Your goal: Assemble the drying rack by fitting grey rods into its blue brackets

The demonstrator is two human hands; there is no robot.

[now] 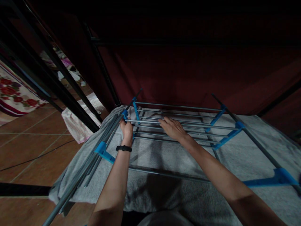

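Nearest, two forearms (115,179) reach in, one black band (124,148) on the left. One metal rack (258,146) — six blue brackets (279,177) in view, three per side — is on the grey blanket (265,131). Bundled tubes (72,186) at left overlap too much to count. The left hand (127,130) closes on one rod (143,121) at its bracketed end; the right hand (172,128), apart, curls over it, how firmly I cannot tell. Beyond: one striped cloth (75,124) on the floor (51,138), one floral textile (14,91), one dark red surface (188,72).

head cam | from above, facing forward-down | rack (199,126) near | dim red backdrop (188,72) apparently farther
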